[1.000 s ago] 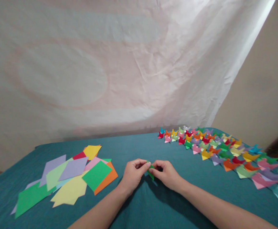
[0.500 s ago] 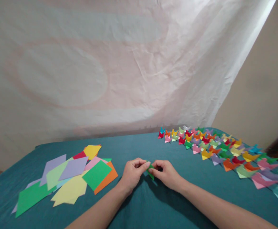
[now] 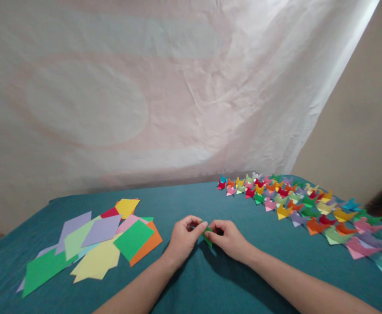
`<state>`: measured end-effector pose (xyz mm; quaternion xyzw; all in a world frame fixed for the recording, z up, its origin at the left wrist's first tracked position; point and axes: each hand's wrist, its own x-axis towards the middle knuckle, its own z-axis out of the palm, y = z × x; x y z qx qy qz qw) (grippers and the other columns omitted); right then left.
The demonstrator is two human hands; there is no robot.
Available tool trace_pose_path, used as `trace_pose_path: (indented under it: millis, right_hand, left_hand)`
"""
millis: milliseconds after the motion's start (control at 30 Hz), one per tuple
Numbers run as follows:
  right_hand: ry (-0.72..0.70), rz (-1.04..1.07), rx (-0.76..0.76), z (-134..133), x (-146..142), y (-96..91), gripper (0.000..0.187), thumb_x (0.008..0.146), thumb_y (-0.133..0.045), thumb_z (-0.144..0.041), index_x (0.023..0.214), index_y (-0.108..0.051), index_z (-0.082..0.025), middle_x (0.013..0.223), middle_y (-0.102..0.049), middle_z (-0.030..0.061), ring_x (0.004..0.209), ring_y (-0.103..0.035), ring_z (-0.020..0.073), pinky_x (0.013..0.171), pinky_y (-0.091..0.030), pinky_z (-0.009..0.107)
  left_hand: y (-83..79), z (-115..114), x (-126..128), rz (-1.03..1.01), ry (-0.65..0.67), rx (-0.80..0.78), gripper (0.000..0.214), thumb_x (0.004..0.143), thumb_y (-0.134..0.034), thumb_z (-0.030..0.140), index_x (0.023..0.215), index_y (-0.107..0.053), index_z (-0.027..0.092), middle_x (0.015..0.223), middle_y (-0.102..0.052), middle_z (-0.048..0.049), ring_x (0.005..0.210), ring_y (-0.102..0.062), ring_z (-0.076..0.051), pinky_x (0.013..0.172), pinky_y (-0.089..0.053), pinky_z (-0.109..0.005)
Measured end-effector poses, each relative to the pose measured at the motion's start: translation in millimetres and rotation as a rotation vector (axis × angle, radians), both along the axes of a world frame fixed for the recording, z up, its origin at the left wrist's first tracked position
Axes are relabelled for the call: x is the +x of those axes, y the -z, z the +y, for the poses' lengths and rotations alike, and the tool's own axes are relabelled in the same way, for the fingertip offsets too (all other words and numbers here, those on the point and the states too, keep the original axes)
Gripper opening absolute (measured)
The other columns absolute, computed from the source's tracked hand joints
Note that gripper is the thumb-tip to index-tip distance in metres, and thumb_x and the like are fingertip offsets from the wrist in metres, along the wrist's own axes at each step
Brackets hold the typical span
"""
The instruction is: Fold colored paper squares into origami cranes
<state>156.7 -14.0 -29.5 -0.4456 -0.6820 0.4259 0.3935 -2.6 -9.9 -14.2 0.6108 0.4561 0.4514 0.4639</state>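
Hardly anything has shifted since the earlier frames: both hands remain at mid-tabletop, fingertips meeting over the same small piece. Here the left hand (image 3: 184, 237) and the right hand (image 3: 228, 239) are each closed in a thumb-and-forefinger pinch on the green folded paper (image 3: 207, 235). It sits between them, just above the teal tabletop (image 3: 194, 200). Gripping from both sides likely keeps its creases from springing open. The flat coloured sheets (image 3: 95, 244) lie overlapping in a loose heap on the left, near the left hand. The folded paper figures (image 3: 295, 200) stand in rows on the right, well apart from the hands, probably to stay undisturbed.
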Motion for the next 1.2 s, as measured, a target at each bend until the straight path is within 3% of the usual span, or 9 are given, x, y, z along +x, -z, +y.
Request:
trace_pose_path:
  millis: [267, 500, 633, 767, 1200]
  right_hand:
    - [-0.037, 0.009, -0.033, 0.3, 1.2, 1.1, 0.016, 0.074, -0.058, -0.025, 0.063, -0.055, -0.014, 0.054, -0.047, -0.004, 0.051, -0.038, 0.0084, 0.05, -0.031, 0.021]
    - [-0.044, 0.085, -0.09, 1.9, 2.3, -0.2, 0.019, 0.073, -0.06, -0.028, 0.061, -0.054, -0.014, 0.054, -0.046, -0.0039, 0.05, -0.038, 0.0085, 0.05, -0.031, 0.022]
    - [-0.02, 0.114, -0.081, 2.9, 2.7, -0.8, 0.024, 0.074, -0.06, -0.033, 0.06, -0.054, -0.014, 0.053, -0.044, -0.0041, 0.05, -0.035, 0.0082, 0.049, -0.028, 0.022]
    - [-0.028, 0.096, -0.061, 3.3, 2.4, 1.3, 0.026, 0.075, -0.06, -0.034, 0.06, -0.054, -0.014, 0.053, -0.043, -0.0042, 0.051, -0.034, 0.0081, 0.049, -0.028, 0.022]
    - [-0.025, 0.111, -0.078, 0.6, 3.1, -1.6, 0.024, 0.073, -0.061, -0.032, 0.059, -0.053, -0.015, 0.053, -0.045, -0.004, 0.05, -0.037, 0.0081, 0.049, -0.029, 0.022]
  left_hand:
    - [-2.8, 2.2, -3.2, -0.049, 0.011, 0.005, 0.025, 0.076, -0.062, 0.037, 0.067, -0.061, 0.014, 0.065, -0.056, 0.0004, 0.065, -0.049, -0.013, 0.064, -0.038, -0.022]
    - [-3.4, 3.1, -1.7, -0.034, 0.068, -0.056, 0.034, 0.079, -0.056, 0.045, 0.074, -0.063, 0.013, 0.068, -0.059, -0.0017, 0.066, -0.052, -0.013, 0.064, -0.04, -0.023]
    - [1.9, 2.4, -0.7, 0.012, 0.074, -0.028, 0.03, 0.073, -0.065, 0.042, 0.079, -0.062, 0.013, 0.071, -0.06, -0.0015, 0.066, -0.053, -0.013, 0.062, -0.041, -0.022]
    - [4.5, 1.2, -0.1, 0.088, 0.044, 0.008, 0.026, 0.072, -0.066, 0.038, 0.071, -0.06, 0.013, 0.064, -0.057, -0.0001, 0.06, -0.049, -0.012, 0.057, -0.038, -0.021]
    - [-6.0, 0.5, -2.9, 0.032, 0.115, -0.03, 0.027, 0.074, -0.063, 0.038, 0.064, -0.061, 0.013, 0.06, -0.054, 0.0017, 0.059, -0.046, -0.011, 0.058, -0.035, -0.021]
